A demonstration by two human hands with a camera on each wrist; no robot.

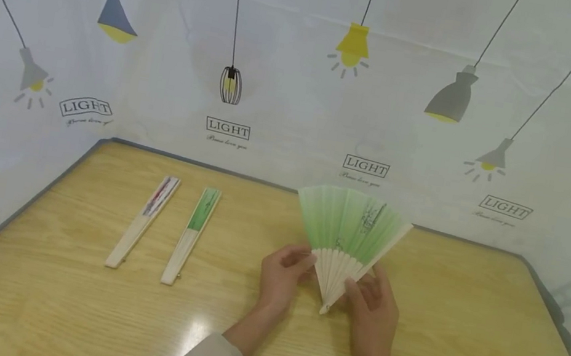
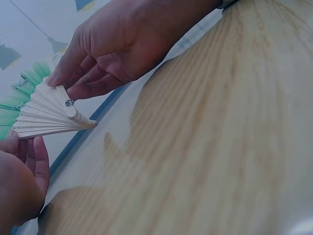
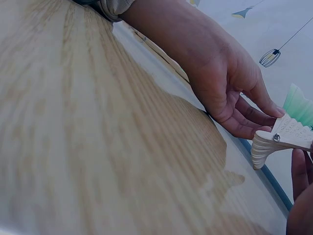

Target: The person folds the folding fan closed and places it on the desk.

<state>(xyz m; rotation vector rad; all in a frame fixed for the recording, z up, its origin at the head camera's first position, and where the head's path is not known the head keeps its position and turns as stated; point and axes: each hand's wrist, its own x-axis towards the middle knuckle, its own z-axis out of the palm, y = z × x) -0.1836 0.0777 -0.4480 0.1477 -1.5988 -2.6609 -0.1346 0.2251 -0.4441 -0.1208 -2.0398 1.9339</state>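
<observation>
A green folding fan (image 1: 344, 231) with pale wooden ribs is spread partway, tilted up above the table, its pivot end toward me. My left hand (image 1: 281, 277) pinches the outer rib on the left side between thumb and fingers. On the other side, my right hand (image 1: 372, 316) pinches the right outer rib, thumb in front. The left wrist view shows the metal pivot pin (image 2: 69, 103) and the fanned ribs (image 2: 46, 110) between both hands. In the right wrist view the green leaf (image 3: 299, 105) is cut off at the edge.
Two closed folding fans lie on the wooden table (image 1: 74, 306) to the left: one with a white and red print (image 1: 144, 221), one with a green leaf (image 1: 192, 235). A pale curtain (image 1: 295, 49) printed with lamps surrounds the table's back and sides.
</observation>
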